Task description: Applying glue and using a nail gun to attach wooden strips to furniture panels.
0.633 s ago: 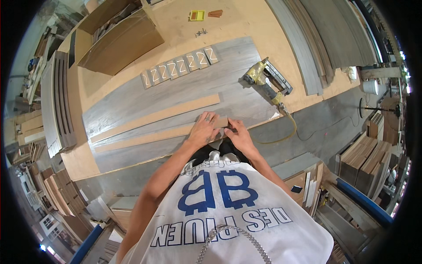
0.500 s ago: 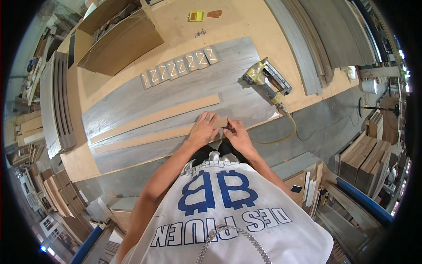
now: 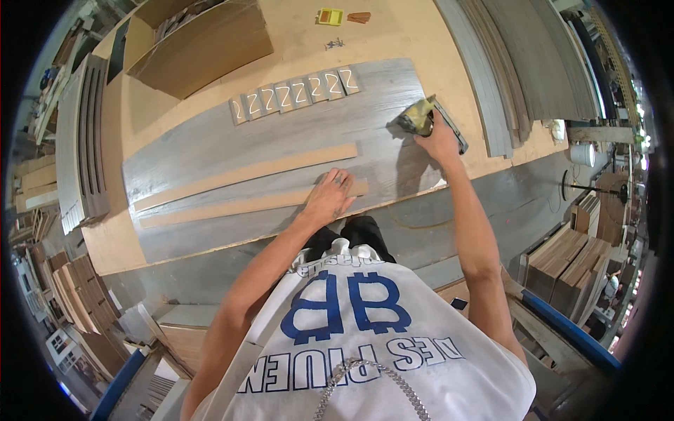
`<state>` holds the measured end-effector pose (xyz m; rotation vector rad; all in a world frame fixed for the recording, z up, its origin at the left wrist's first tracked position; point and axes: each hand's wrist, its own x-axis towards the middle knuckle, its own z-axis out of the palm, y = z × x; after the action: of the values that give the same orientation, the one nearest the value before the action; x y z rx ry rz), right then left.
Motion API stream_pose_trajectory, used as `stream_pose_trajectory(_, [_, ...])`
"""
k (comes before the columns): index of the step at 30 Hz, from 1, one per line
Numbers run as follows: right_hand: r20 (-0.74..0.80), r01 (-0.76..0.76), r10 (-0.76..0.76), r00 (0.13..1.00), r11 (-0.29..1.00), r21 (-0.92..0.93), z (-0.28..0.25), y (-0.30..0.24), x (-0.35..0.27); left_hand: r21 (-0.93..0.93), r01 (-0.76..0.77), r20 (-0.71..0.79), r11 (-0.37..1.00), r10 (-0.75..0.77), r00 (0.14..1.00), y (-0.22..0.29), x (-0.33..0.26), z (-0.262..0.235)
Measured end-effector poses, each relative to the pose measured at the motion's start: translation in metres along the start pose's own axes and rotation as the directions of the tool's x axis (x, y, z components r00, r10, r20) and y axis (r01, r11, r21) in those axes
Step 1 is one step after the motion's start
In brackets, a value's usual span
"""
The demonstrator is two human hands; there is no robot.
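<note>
Away from the near strip point(image 3: 260, 205), the right hand point(image 3: 442, 140) has moved to grip the nail gun point(image 3: 415, 119) above the grey panel point(image 3: 386, 91); the left hand point(image 3: 328, 196), unclenched, rests on that strip. Both strips lie on the panel, fastening unclear; white-beaded blocks point(image 3: 289, 97) sit apart, a cardboard box point(image 3: 210, 59) beyond on the worktop point(image 3: 295, 38)

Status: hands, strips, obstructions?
Left hand on near tan strip, toward its right end. Right hand gripping nail gun. Far tan strip lying alongside on grey panel. Small marked blocks beyond, apart from both strips.
</note>
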<state>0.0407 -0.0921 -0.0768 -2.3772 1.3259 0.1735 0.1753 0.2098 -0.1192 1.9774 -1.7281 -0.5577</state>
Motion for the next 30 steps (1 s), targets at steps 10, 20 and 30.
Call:
stream_pose_trajectory(10, [0.367,-0.246,-0.027,0.930,0.694,0.677,-0.041,-0.042,-0.148,-0.031,0.024,0.001,0.999,-0.024,1.000,-0.003,-0.002,0.003])
stream_pose_trajectory(20, [0.401,-0.191,0.014,0.916,0.894,0.406,-0.004,-0.068,-0.174,-0.036,0.005,-0.008,0.999,-0.005,1.000,-0.005,-0.001,0.005])
stream_pose_trajectory(30, [0.331,-0.141,0.005,0.944,0.911,0.388,-0.007,-0.083,-0.180,-0.021,-0.007,-0.037,1.000,0.006,0.999,-0.006,-0.002,0.006])
